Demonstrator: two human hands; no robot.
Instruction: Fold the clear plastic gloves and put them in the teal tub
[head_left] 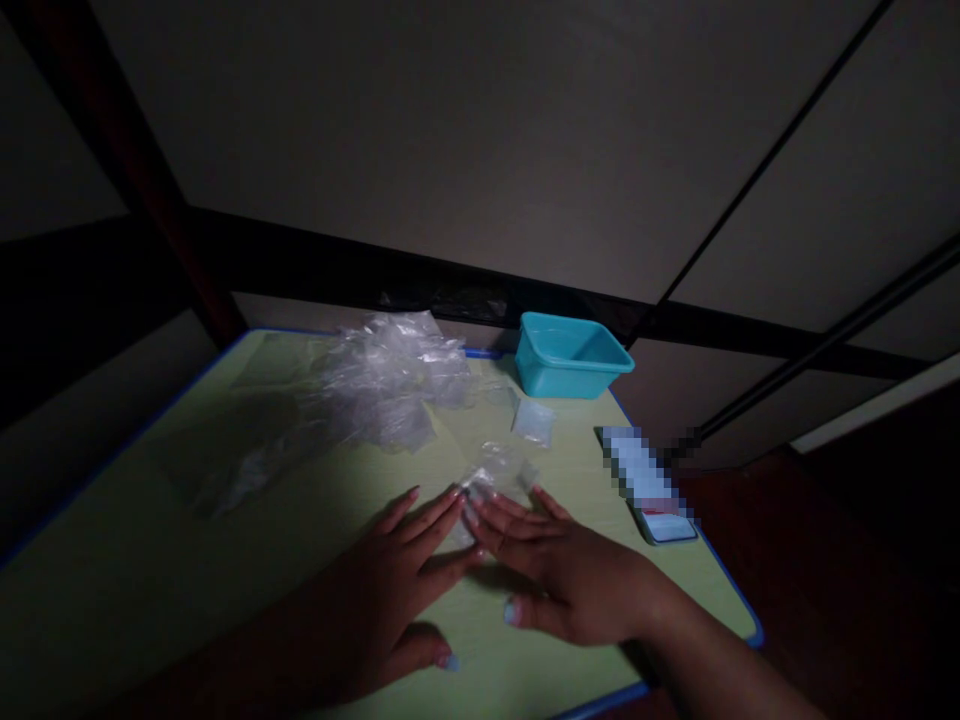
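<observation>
A clear plastic bag point(496, 466) lies on the table in front of me, partly under my fingertips. My left hand point(409, 580) is spread, its fingertips touching the bag's left and near side. My right hand point(555, 570) has its fingers stretched out over the near part of the bag, with the thumb apart. The fingertips of both hands meet near the middle. Just beyond the bag sits a small flat clear packet point(534, 422) with whitish contents. A heap of crumpled clear plastic bags point(397, 370) lies farther back to the left.
A turquoise plastic basket point(574, 372) stands at the back edge of the light green table point(480, 640), which has a blue rim. A phone point(667, 525) lies near the right edge. Dim wall panels rise behind the table.
</observation>
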